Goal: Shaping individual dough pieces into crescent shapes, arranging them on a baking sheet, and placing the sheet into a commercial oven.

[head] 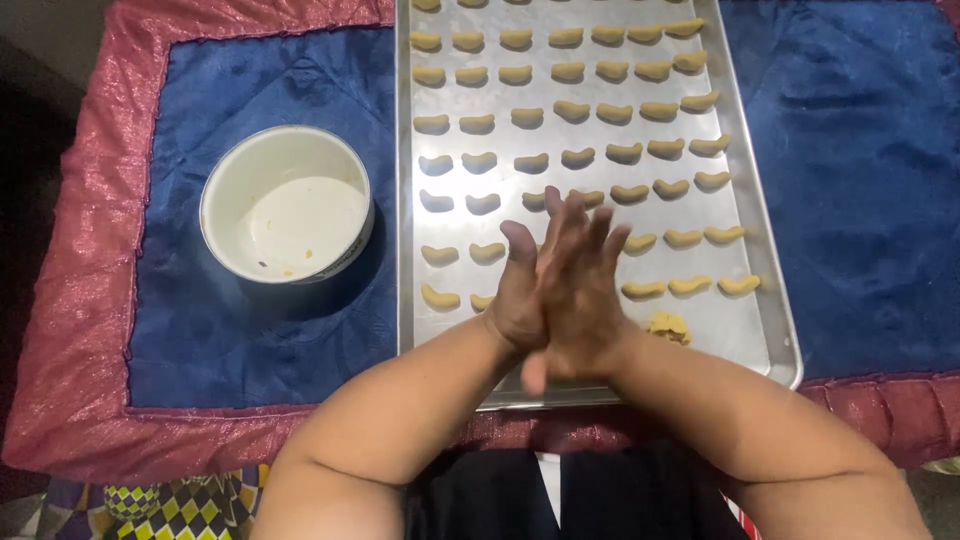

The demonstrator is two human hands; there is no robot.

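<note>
Two hands press palm to palm above the near edge of the baking tray [735, 170]: left hand [522, 295] and right hand [590, 300], fingers extended; any dough between them is hidden. Crescent dough pieces [572, 110] lie beyond the fingertips. Loose dough lump [668, 326] sits just right. White bowl [287, 205] stands left.

tray [425, 330]: silver, shiny | dough pieces [570, 110]: pale yellow-tan | bowl [287, 203]: white, creamy inside | cloth [260, 330]: deep blue, glittery pink-red border | fabric [190, 505]: yellow, green, purple, white diamond check
</note>
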